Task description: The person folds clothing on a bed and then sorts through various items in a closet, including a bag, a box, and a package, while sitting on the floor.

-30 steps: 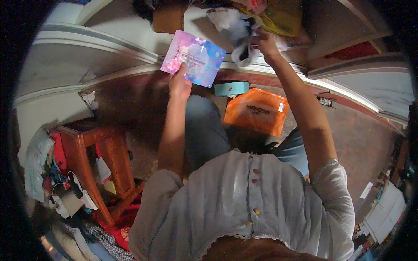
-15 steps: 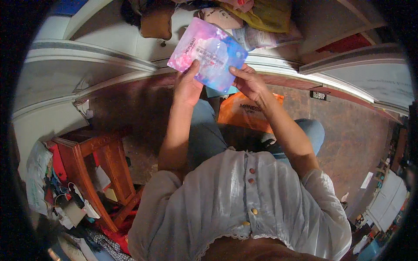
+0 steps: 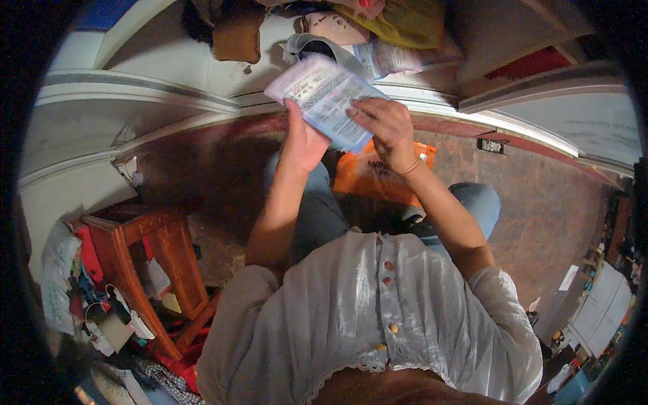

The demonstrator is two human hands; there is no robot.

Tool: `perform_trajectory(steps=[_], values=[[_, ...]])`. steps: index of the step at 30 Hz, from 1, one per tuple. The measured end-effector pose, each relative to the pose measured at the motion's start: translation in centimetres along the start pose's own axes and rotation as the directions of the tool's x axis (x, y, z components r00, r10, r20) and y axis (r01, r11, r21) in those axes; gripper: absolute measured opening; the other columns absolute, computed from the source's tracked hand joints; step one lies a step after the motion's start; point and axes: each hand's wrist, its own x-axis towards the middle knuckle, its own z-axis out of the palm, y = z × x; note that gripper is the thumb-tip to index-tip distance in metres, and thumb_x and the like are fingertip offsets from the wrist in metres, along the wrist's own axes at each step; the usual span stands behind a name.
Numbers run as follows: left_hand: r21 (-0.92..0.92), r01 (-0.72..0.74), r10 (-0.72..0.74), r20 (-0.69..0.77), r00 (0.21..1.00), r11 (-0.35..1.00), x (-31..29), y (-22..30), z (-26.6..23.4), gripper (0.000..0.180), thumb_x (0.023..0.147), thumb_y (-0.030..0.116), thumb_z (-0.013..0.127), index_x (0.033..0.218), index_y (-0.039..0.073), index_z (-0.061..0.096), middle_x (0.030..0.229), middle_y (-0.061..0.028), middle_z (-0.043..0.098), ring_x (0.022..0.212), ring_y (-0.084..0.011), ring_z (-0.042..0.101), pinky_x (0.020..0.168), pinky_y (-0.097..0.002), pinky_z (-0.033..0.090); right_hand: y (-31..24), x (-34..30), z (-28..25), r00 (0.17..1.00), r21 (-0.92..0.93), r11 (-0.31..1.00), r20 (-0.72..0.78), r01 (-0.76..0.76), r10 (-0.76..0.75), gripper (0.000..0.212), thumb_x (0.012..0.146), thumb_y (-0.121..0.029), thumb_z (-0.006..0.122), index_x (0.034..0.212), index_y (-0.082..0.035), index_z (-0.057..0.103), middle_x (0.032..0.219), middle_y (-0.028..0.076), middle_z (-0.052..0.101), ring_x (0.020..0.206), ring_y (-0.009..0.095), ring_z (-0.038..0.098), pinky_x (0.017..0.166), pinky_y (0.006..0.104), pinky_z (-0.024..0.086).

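Note:
A flat pouch [image 3: 324, 94] with a pale, text-covered side turned up is held in front of me, near the white cabinet's lower edge. My left hand [image 3: 302, 143] grips its near left edge, thumb on top and fingers underneath. My right hand [image 3: 388, 128] lies over the right part of the pouch with fingers bent; its fingertips touch the printed face. Below the pouch, an orange bag [image 3: 374, 179] rests between my knees, partly covered by my right wrist.
Inside the cabinet [image 3: 223, 84] lie a brown item [image 3: 236, 34], a yellow-green cloth [image 3: 412, 27] and some plastic packets [image 3: 398, 57]. Sliding doors [image 3: 135, 84] flank the opening. A wooden stool-like frame [image 3: 152, 263] stands at the left, beside piled clothes and bags.
The pouch has been turned over, from its colourful pink and blue side to its pale printed side. My right hand has moved from the edge onto its face.

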Motion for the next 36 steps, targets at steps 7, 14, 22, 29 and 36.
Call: perform_trajectory(steps=[7, 14, 22, 29, 36], values=[[0.055, 0.135, -0.120, -0.219, 0.968, 0.989, 1.8, 0.2, -0.3, 0.049, 0.086, 0.032, 0.045, 0.124, 0.003, 0.033, 0.122, -0.0128, 0.042, 0.111, -0.0261, 0.042, 0.093, -0.0403, 0.034, 0.4, -3.3, 0.6, 0.980, -0.030, 0.988, -0.137, -0.149, 0.143, 0.043, 0.064, 0.005, 0.049, 0.103, -0.013, 0.057, 0.114, 0.009, 0.051, 0.105, 0.026, 0.046, 0.089, 0.0364, 0.034], [0.166, 0.294, -0.262, -0.190, 0.946, 0.941, 3.0, -0.8, -1.4, 0.042, 0.086, 0.026, 0.048, 0.118, -0.001, 0.040, 0.115, -0.0133, 0.049, 0.104, -0.0246, 0.048, 0.088, -0.0378, 0.039, 4.5, -3.7, -1.2, 0.486, 0.749, 0.006, 0.424, -0.662, 0.764, 0.049, 0.081, -0.016, 0.056, 0.123, -0.001, 0.036, 0.116, 0.011, 0.046, 0.103, 0.017, 0.046, 0.087, 0.0285, 0.037], [0.601, 0.165, -0.105, -0.134, 0.985, 0.782, 6.5, -4.7, -0.6, 0.025, 0.076, 0.012, 0.062, 0.095, -0.003, 0.057, 0.090, -0.0097, 0.060, 0.078, -0.0141, 0.057, 0.071, -0.0270, 0.044, 5.9, -5.4, -1.4, 0.522, 0.813, -0.076, 0.440, -0.578, 0.731, 0.020, 0.075, -0.009, 0.063, 0.094, -0.003, 0.059, 0.088, 0.006, 0.062, 0.077, 0.012, 0.057, 0.070, 0.0252, 0.046], [0.669, 0.122, -0.042, -0.135, 0.990, 0.733, 5.4, -6.1, -0.6, 0.023, 0.075, 0.010, 0.062, 0.093, -0.003, 0.058, 0.089, -0.0083, 0.060, 0.075, -0.0122, 0.056, 0.069, -0.0254, 0.044, 5.4, -4.8, -2.0, 0.469, 0.850, -0.087, 0.368, -0.519, 0.803, 0.024, 0.074, -0.015, 0.065, 0.094, -0.002, 0.059, 0.086, 0.006, 0.061, 0.074, 0.013, 0.056, 0.068, 0.0259, 0.045], [0.759, 0.280, -0.334, -0.088, 0.939, 0.588, 4.3, -5.5, -0.9, 0.026, 0.078, 0.016, 0.060, 0.096, -0.002, 0.057, 0.090, -0.0064, 0.061, 0.076, -0.0121, 0.056, 0.069, -0.0257, 0.044, 6.1, -5.0, -2.0, 0.403, 0.907, -0.132, 0.304, -0.401, 0.863, 0.017, 0.077, -0.010, 0.061, 0.093, -0.003, 0.058, 0.088, 0.005, 0.061, 0.078, 0.014, 0.057, 0.069, 0.0285, 0.046]])
